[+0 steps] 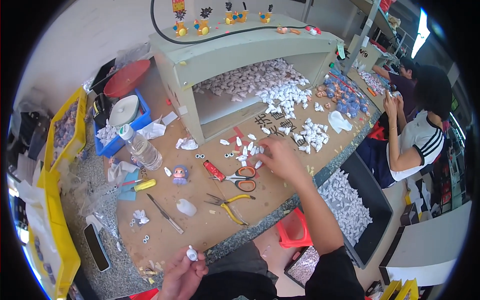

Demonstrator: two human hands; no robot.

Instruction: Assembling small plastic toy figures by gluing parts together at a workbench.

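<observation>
My left hand [181, 274] is low at the table's near edge, fingers pinched on a small white figure part [192, 253]. My right hand [281, 159] reaches out over the brown cardboard worktop [200, 225], fingertips among a cluster of small white pieces [251, 150]; whether it grips one I cannot see. Just below it lie orange-handled scissors [237, 177] and yellow-handled pliers [231, 204].
A plastic bottle [142, 147], a small blue-haired figure [180, 174], a white glue bottle [186, 207], a knife [165, 213] and a phone [96, 246] lie left. An open-fronted box [240, 55] holds more white pieces. Yellow bins [59, 200] stand left. A seated person [415, 135] works at right.
</observation>
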